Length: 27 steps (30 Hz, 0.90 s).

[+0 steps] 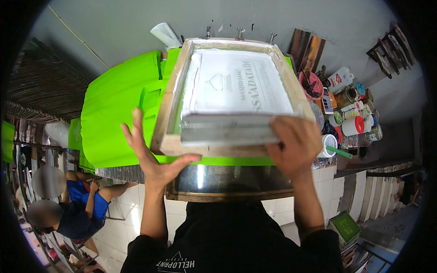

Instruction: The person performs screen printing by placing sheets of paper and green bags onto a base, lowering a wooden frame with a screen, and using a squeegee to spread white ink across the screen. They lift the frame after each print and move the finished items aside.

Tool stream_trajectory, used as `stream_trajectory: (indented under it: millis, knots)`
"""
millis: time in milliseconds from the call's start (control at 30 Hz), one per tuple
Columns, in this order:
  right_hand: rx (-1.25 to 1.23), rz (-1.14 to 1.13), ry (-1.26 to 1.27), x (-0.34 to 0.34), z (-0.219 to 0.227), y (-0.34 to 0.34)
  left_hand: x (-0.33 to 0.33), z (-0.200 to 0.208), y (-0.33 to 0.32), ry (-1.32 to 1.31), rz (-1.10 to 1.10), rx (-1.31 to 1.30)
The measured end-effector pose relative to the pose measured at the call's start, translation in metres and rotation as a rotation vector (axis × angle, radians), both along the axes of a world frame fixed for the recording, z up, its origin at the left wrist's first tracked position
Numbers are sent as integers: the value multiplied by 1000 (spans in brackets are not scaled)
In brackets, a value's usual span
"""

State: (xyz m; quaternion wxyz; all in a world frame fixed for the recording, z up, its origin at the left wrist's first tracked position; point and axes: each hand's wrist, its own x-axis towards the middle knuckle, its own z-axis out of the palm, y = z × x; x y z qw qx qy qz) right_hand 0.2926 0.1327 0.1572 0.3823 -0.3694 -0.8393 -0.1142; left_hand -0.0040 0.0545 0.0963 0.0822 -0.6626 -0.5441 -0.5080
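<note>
A wooden screen-printing frame (169, 107) lies before me, with white ink and a stencil design on its mesh (214, 63). Across the near end of the mesh stands a wide squeegee (223, 132), blurred by motion. My right hand (298, 145) is closed around the squeegee's right end. Beside the frame's near left corner, my left hand (154, 159) is spread with nothing in it; its thumb reaches along the front edge. Bright green fabric (205, 160) shows under the frame.
Green fabric bags (116, 109) lie stacked on the left. Several paint tubs and bottles (353, 126) crowd the right side, nearest a white tub (327, 145) with a green-handled tool. Metal clamps (240, 34) stand behind the frame. A person (86, 204) sits at the lower left.
</note>
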Motion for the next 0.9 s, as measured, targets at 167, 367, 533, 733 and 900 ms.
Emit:
stream_trajectory:
  millis: [167, 367, 533, 733, 900]
  knots:
    - [269, -52, -50, -15, 86, 68, -19, 26, 50, -419, -34, 59]
    - [-106, -313, -149, -55, 184, 101, -100, -50, 56, -260, 413, -1349]
    - [-79, -281, 44, -45, 199, 155, -117, -92, 46, -979, 19, -859]
    - [-38, -215, 88, -61, 212, 175, -287, -58, 1, -585, 266, -680]
    - [95, -104, 86, -65, 202, 181, -368, -1, -37, 303, 1093, -446]
